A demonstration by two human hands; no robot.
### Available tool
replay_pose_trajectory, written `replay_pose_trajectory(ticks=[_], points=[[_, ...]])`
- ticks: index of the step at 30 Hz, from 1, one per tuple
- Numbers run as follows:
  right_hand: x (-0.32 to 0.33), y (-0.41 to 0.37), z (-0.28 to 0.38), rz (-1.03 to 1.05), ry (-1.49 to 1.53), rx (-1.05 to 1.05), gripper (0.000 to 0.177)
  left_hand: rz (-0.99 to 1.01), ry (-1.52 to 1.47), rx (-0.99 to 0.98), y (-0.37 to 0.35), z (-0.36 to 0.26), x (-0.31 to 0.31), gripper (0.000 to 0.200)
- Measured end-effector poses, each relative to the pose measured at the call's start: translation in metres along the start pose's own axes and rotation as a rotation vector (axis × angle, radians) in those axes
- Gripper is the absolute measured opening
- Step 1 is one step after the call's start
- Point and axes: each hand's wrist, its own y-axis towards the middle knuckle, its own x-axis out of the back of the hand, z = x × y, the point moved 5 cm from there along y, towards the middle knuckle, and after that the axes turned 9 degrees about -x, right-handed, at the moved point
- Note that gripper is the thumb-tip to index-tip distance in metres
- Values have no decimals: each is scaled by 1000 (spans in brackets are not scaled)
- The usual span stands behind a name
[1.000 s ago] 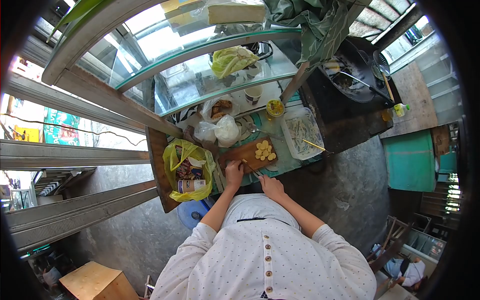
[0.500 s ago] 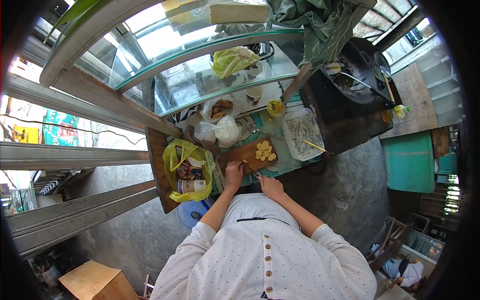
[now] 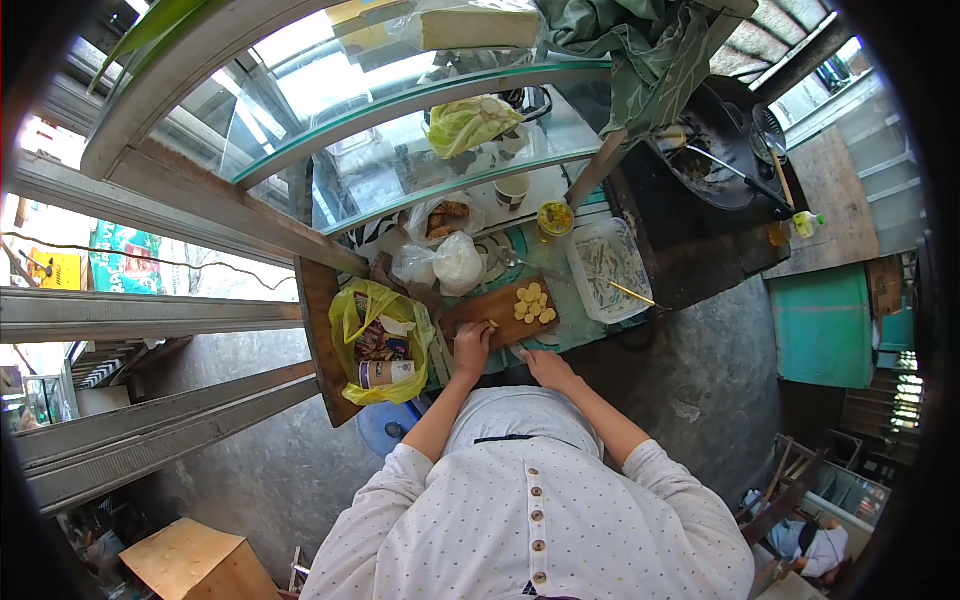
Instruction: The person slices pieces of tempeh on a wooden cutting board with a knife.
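A wooden cutting board (image 3: 482,306) lies before me with several pale yellow round slices (image 3: 531,302) grouped on its right part. My left hand (image 3: 471,349) rests on the board's near left side, fingers closed on a small yellowish piece of food (image 3: 491,324) whose kind I cannot make out. My right hand (image 3: 547,368) is closed around a knife (image 3: 519,350) at the board's near edge. Only a short part of the blade shows, apart from the slices.
Left of the board sits a yellow plastic bag (image 3: 344,330) with packets and a cup. A white knotted bag (image 3: 458,264) stands behind. To the right are a plastic container (image 3: 610,270) and a jar (image 3: 554,218). A glass cabinet frame (image 3: 420,212) overhangs the back; a wok (image 3: 705,150) stands far right.
My right hand and the knife have shifted slightly right and away from the left hand's piece. My left hand stays on the board. The whole view has moved a little.
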Motion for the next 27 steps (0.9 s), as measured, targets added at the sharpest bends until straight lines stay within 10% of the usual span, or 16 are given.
replay_pose_trajectory(ticks=[15, 20, 27], points=[[-1, -5, -34, 14, 214, -74, 52, -25, -63, 57, 4, 1, 3, 13], [-7, 0, -63, 141, 908, -361, 51, 41, -144, -16, 10, -9, -7, 18], [-1, -10, -58, 197, 1031, -366, 49, 100, -126, -153, 40, -52, -23, 20]])
